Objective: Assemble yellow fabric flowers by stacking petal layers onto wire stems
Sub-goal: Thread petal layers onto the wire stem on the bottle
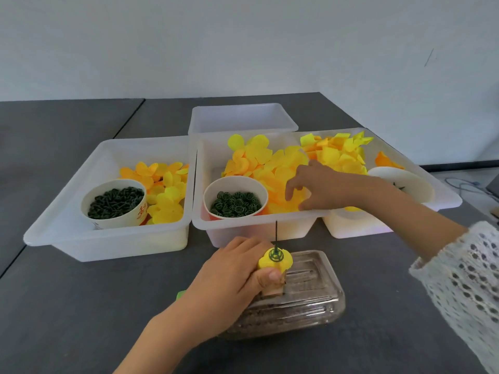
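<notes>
My left hand (232, 273) grips a partly built flower (275, 261): a small yellow petal layer with a green ring piece on top, threaded on a thin dark wire stem (276, 233) that points up. It is held over a clear plastic box (302, 295). My right hand (318, 187) reaches into the middle white bin (251, 225), fingers spread and touching the heap of yellow and orange petals (272, 168). Whether it pinches one I cannot tell. A paper cup of green rings (235, 202) stands in that bin.
A left bin (108, 238) holds petals and a cup of dark green pieces (114, 202). A right bin (445, 195) holds more petals and a white cup (402, 182). An empty bin (243, 117) stands behind. All sit on a dark grey table (81, 306).
</notes>
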A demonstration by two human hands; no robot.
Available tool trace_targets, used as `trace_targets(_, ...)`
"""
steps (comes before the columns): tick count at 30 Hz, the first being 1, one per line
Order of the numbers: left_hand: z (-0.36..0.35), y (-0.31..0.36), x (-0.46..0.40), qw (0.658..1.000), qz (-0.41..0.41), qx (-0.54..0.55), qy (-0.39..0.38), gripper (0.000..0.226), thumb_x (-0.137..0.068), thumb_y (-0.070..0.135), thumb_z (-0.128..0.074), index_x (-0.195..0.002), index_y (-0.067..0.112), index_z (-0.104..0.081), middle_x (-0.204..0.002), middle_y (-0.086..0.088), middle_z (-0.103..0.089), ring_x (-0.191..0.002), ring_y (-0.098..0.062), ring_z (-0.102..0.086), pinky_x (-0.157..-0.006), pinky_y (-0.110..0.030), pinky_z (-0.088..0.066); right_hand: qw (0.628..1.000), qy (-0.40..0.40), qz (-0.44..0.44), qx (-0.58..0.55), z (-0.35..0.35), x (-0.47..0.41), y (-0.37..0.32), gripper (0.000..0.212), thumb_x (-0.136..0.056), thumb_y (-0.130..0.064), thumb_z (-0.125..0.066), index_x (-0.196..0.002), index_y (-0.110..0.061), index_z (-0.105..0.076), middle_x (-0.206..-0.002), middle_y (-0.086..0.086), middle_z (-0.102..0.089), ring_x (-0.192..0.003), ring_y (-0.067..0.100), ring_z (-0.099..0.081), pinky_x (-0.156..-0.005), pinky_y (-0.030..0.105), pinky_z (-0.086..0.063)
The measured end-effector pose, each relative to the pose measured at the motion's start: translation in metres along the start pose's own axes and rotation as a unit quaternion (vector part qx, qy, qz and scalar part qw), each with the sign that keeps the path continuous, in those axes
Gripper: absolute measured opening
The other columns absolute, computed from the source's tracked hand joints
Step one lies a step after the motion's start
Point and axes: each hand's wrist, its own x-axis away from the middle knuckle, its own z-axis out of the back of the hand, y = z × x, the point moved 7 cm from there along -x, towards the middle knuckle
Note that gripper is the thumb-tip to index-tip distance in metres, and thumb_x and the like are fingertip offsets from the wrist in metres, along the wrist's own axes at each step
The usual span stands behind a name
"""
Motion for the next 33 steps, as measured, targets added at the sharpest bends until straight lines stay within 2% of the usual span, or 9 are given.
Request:
trace_targets(4,0.000,-0.001,0.002,1.000,-0.001,0.007,0.000,0.068,-0.084,0.082,-0.015,-0.119,0.036,-0.051,-0.114,0.026,-0.050,-0.111,-0.002,-0.047,-0.090,-0.036,-0.045,0.993,-0.075,-0.019,0.087,-0.005,-0.012,0.001,0.041,-0.083,-0.043,-0.066,-0.123,-0.039,-0.054,-0.096,-0.006,-0.036,-0.112,0.023,-0.031,-0.099,0.045,-0.026)
trace_targets(8,0.009,-0.003,0.005,0.987,0.013,0.160,0.008,0.065,-0.081,0.084,-0.031,-0.122,0.037,-0.048,-0.119,0.020,-0.056,-0.115,-0.006,-0.054,-0.092,-0.030,-0.047,0.983,-0.066,0.017,0.168,-0.010,-0.019,-0.008,0.036,-0.085,-0.044,-0.062,-0.117,-0.031,-0.053,-0.094,-0.002,-0.038,-0.110,0.026,-0.036,-0.098,0.043,-0.026)
trace_targets(12,0.035,-0.008,0.006,0.965,0.004,0.244,0.095,0.065,-0.088,0.076,-0.030,-0.126,0.028,-0.052,-0.123,0.013,-0.061,-0.123,-0.012,-0.055,-0.100,-0.030,-0.047,0.994,0.013,0.059,0.096,-0.001,-0.014,-0.013,0.010,-0.089,-0.028,-0.055,-0.092,-0.026,-0.064,-0.084,-0.006,-0.049,-0.092,0.017,-0.045,-0.089,0.036,-0.030)
trace_targets(18,0.073,-0.010,-0.001,0.941,-0.007,0.275,0.195,0.040,-0.096,0.051,-0.039,-0.115,0.023,-0.059,-0.113,0.003,-0.068,-0.109,-0.018,-0.065,-0.088,-0.030,-0.048,0.983,0.100,0.070,-0.134,0.041,0.006,-0.003,0.015,-0.091,-0.017,-0.056,-0.080,-0.021,-0.066,-0.081,-0.010,-0.060,-0.076,0.004,-0.050,-0.072,0.021,-0.038)
trace_targets(21,0.087,-0.010,-0.008,0.930,0.005,0.291,0.226,0.031,-0.096,0.041,-0.043,-0.111,0.021,-0.061,-0.108,0.003,-0.070,-0.103,-0.016,-0.067,-0.086,-0.037,-0.049,0.959,0.138,0.051,-0.243,0.064,0.014,0.005,0.024,-0.095,-0.015,-0.052,-0.073,-0.022,-0.059,-0.070,-0.012,-0.054,-0.064,0.001,-0.046,-0.061,0.015,-0.037)
trace_targets(27,0.097,-0.003,-0.027,0.918,0.030,0.300,0.257,0.020,-0.103,0.017,-0.043,-0.104,0.020,-0.063,-0.104,0.003,-0.071,-0.097,-0.012,-0.069,-0.081,-0.026,-0.049,0.913,0.189,-0.019,-0.360,0.068,0.015,0.013,0.023,-0.098,-0.014,-0.049,-0.078,-0.012,-0.059,-0.077,0.004,-0.058,-0.070,0.015,-0.051,-0.071,0.034,-0.045)
trace_targets(29,0.097,-0.004,-0.032,0.914,0.055,0.302,0.266,0.018,-0.102,0.017,-0.046,-0.104,0.022,-0.063,-0.104,0.004,-0.070,-0.094,-0.009,-0.068,-0.076,-0.018,-0.050,0.874,0.210,-0.023,-0.437,0.071,0.022,0.012,0.028,-0.100,-0.017,-0.046,-0.076,-0.013,-0.059,-0.077,0.006,-0.058,-0.069,0.016,-0.051,-0.068,0.033,-0.045)
trace_targets(31,0.095,-0.009,-0.037,0.913,0.106,0.289,0.269,0.014,-0.100,0.027,-0.050,-0.110,0.028,-0.059,-0.109,0.007,-0.067,-0.098,-0.008,-0.066,-0.082,-0.022,-0.050,0.823,0.203,-0.009,-0.531,0.073,0.029,0.005,0.029,-0.101,-0.018,-0.044,-0.077,-0.014,-0.060,-0.075,0.004,-0.060,-0.069,0.017,-0.052,-0.068,0.032,-0.043)
trace_targets(33,0.089,-0.015,-0.040,0.922,0.152,0.263,0.241,0.029,-0.096,0.045,-0.049,-0.122,0.032,-0.051,-0.117,0.013,-0.061,-0.108,-0.007,-0.061,-0.090,-0.031,-0.049,0.766,0.179,-0.004,-0.617,0.072,0.035,-0.005,0.026,-0.100,-0.018,-0.043,-0.083,-0.011,-0.062,-0.082,0.007,-0.063,-0.081,0.025,-0.053,-0.077,0.038,-0.040)
